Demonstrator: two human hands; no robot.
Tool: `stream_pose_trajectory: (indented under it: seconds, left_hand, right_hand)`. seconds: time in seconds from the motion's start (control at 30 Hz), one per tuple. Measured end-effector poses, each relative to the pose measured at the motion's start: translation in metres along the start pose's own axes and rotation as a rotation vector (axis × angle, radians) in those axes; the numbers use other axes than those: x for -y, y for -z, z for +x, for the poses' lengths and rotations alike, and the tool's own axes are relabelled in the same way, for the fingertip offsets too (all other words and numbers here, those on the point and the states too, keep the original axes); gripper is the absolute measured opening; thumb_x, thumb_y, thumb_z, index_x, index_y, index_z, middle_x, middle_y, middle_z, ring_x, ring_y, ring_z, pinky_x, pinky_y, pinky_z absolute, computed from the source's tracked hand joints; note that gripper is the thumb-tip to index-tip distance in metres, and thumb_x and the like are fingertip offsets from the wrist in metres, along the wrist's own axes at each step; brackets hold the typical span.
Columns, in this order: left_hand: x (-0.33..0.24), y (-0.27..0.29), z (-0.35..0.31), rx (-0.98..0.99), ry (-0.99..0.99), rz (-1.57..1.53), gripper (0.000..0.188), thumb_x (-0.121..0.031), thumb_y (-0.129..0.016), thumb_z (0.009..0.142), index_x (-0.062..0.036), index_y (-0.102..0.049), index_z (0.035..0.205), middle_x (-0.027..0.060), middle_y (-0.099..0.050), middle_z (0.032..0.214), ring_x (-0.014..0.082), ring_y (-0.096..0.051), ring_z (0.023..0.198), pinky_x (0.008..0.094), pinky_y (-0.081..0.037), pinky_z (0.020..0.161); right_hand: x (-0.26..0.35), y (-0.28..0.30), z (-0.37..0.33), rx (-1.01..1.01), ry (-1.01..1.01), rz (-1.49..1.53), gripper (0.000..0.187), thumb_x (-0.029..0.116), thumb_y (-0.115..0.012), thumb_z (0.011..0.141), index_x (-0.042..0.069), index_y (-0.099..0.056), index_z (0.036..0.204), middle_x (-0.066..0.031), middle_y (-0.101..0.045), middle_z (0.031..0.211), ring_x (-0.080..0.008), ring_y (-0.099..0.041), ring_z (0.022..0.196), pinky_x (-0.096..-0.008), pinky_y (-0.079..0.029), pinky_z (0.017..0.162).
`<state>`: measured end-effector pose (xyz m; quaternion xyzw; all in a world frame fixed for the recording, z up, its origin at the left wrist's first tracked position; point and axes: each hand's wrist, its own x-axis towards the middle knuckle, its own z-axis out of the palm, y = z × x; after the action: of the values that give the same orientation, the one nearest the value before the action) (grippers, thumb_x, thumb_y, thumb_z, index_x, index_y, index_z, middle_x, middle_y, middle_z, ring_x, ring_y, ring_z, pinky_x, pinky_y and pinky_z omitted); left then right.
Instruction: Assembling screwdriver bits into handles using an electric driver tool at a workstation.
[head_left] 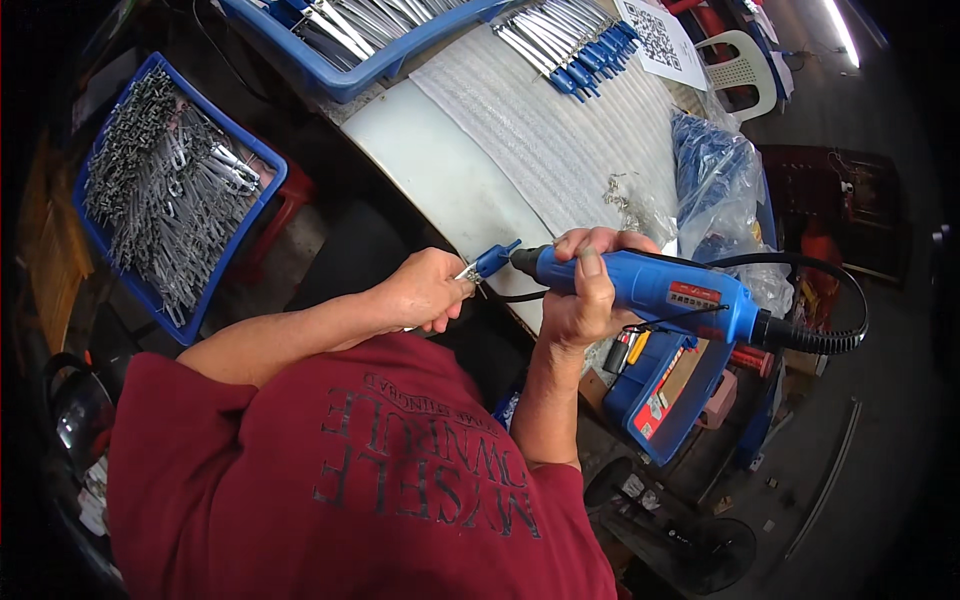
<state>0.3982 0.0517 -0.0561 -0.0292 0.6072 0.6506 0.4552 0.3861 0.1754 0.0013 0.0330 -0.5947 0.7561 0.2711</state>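
My left hand is closed around a slim silver metal strip with a blue end piece, which sticks out past the fingers toward the right. My right hand grips a corded blue electric screwdriver, held roughly level. The tool's dark nose points left at the blue end piece and lies close to its tip; whether they touch I cannot tell. Both hands are over the near edge of the white worktable. Small screws lie loose on the table beyond the screwdriver.
Several silver strips with blue ends lie in a row on foam sheet. A blue tray holds more strips; a blue bin at left is heaped with metal parts. At right are a plastic bag, a blue toolbox and the cable.
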Motion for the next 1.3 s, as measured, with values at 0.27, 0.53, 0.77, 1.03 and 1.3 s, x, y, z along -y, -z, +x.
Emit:
stream_pose_trajectory:
  seconds: [0.27, 0.53, 0.77, 1.03, 1.3]
  left_hand:
    - [0.001, -0.001, -0.002, -0.003, 0.024, -0.038, 0.016, -0.014, -0.042, 0.080, -0.0028, -0.048, 0.071, 0.0000, -0.046, 0.055, 0.0059, -0.043, 0.041, 0.0186, -0.032, 0.035]
    - [-0.004, 0.000, -0.003, -0.019, 0.003, -0.040, 0.020, -0.014, -0.042, 0.080, -0.0008, -0.047, 0.066, 0.0021, -0.047, 0.052, 0.0077, -0.044, 0.038, 0.0213, -0.033, 0.033]
    - [-0.007, -0.002, 0.000, -0.052, 0.006, -0.031, 0.017, -0.012, -0.043, 0.079, 0.0003, -0.049, 0.068, 0.0022, -0.047, 0.051, 0.0082, -0.045, 0.038, 0.0215, -0.034, 0.032]
    - [0.008, 0.005, 0.001, 0.000, -0.084, 0.006, 0.014, -0.012, -0.047, 0.076, 0.0005, -0.050, 0.069, 0.0046, -0.051, 0.055, 0.0098, -0.049, 0.041, 0.0220, -0.040, 0.035]
    - [-0.021, 0.039, -0.027, -0.020, -0.347, -0.035, 0.020, -0.019, -0.050, 0.079, -0.0001, -0.051, 0.074, 0.0056, -0.052, 0.058, 0.0104, -0.050, 0.044, 0.0206, -0.041, 0.038]
  right_hand:
    - [0.000, -0.008, -0.002, 0.020, -0.008, -0.066, 0.039, 0.000, -0.054, 0.062, 0.005, -0.039, 0.098, -0.0061, -0.044, 0.068, -0.0153, -0.045, 0.056, -0.0285, -0.041, 0.050]
    - [-0.004, -0.006, 0.007, 0.096, -0.060, -0.212, 0.037, -0.001, -0.055, 0.065, 0.005, -0.037, 0.096, -0.0059, -0.044, 0.067, -0.0142, -0.044, 0.051, -0.0280, -0.041, 0.045]
    - [-0.008, -0.004, 0.000, 0.218, 0.068, -0.390, 0.033, -0.002, -0.054, 0.067, 0.002, -0.037, 0.096, -0.0064, -0.044, 0.068, -0.0149, -0.047, 0.058, -0.0272, -0.042, 0.053]
    - [0.006, 0.003, -0.008, -0.071, 0.041, 0.026, 0.041, -0.001, -0.051, 0.063, 0.006, -0.036, 0.101, -0.0059, -0.044, 0.070, -0.0175, -0.046, 0.059, -0.0304, -0.041, 0.058]
    - [0.019, 0.028, -0.004, -0.108, 0.129, 0.138, 0.039, 0.004, -0.053, 0.062, 0.006, -0.038, 0.098, -0.0066, -0.044, 0.067, -0.0170, -0.044, 0.057, -0.0288, -0.039, 0.058]
